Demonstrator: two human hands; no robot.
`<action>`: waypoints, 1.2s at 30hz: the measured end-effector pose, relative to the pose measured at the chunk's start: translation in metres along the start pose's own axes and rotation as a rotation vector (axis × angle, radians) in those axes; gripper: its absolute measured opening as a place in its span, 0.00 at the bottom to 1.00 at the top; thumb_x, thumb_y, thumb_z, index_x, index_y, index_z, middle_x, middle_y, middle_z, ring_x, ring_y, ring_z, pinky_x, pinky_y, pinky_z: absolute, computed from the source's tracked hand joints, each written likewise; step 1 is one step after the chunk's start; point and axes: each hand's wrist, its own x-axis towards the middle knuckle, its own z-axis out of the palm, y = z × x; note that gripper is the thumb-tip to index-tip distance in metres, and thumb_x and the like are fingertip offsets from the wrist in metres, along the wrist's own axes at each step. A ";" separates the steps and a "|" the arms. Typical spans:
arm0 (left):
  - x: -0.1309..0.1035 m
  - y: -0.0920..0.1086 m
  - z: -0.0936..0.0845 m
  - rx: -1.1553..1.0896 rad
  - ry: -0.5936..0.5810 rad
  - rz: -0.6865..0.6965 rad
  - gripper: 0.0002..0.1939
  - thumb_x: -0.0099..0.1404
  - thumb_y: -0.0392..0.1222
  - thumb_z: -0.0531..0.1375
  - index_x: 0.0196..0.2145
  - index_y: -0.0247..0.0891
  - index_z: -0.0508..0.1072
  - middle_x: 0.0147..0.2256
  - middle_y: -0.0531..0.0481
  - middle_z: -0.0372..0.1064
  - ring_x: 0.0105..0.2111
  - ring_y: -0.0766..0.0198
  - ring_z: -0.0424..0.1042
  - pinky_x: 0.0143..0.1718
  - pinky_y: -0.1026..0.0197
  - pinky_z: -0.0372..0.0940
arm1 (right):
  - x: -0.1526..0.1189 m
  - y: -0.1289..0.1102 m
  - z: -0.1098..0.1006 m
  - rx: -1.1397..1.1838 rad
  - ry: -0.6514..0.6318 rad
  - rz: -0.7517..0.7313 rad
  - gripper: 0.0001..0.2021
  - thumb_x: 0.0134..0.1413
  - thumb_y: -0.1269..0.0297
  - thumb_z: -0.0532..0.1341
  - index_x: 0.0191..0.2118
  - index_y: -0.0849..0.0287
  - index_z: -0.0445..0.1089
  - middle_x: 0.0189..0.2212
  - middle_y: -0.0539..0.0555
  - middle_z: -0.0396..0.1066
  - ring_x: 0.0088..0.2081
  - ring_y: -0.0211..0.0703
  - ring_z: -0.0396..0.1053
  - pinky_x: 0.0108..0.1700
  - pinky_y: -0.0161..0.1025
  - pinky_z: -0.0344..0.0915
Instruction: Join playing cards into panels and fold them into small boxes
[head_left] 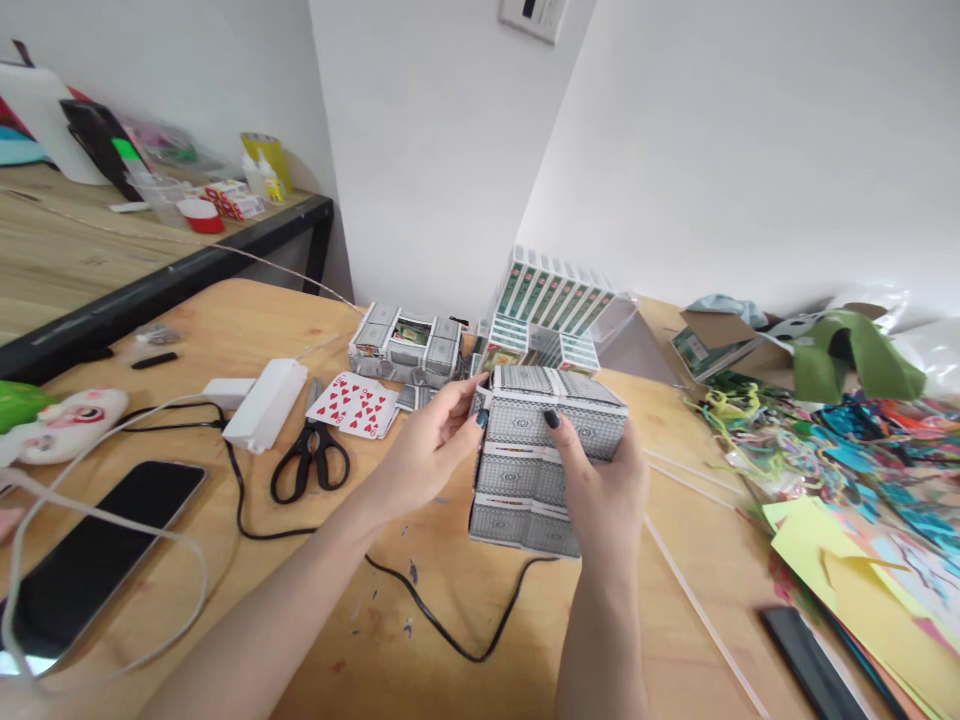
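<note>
A grey-patterned block built from playing cards (pixel 525 485) is held up over the wooden table. My right hand (pixel 600 480) grips its right side, the thumb lying on the front face. At the block's upper left edge, my left hand (pixel 431 440) has its thumb and fingers closed around something small at the corner, which I cannot make out. Behind on the table stands a second card-built piece (pixel 409 345). Face-up heart cards (pixel 352 405) lie in front of it, beside black-handled scissors (pixel 309 465). Green-and-white card boxes (pixel 555 290) are stacked behind the held block.
On the left are a phone (pixel 105 550), a white adapter (pixel 266 405) and loose cables. Coloured scraps (pixel 840 440), yellow paper (pixel 847 580) and a black strip (pixel 810 660) lie to the right. A thin white rod (pixel 705 615) lies right of my right hand.
</note>
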 end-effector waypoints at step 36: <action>0.000 0.006 -0.002 0.568 0.250 -0.020 0.19 0.66 0.38 0.49 0.51 0.34 0.71 0.19 0.58 0.56 0.18 0.69 0.51 0.22 0.66 0.50 | -0.011 -0.011 0.003 -0.307 -0.092 -0.074 0.27 0.54 0.44 0.56 0.54 0.57 0.69 0.47 0.62 0.74 0.51 0.59 0.69 0.48 0.50 0.64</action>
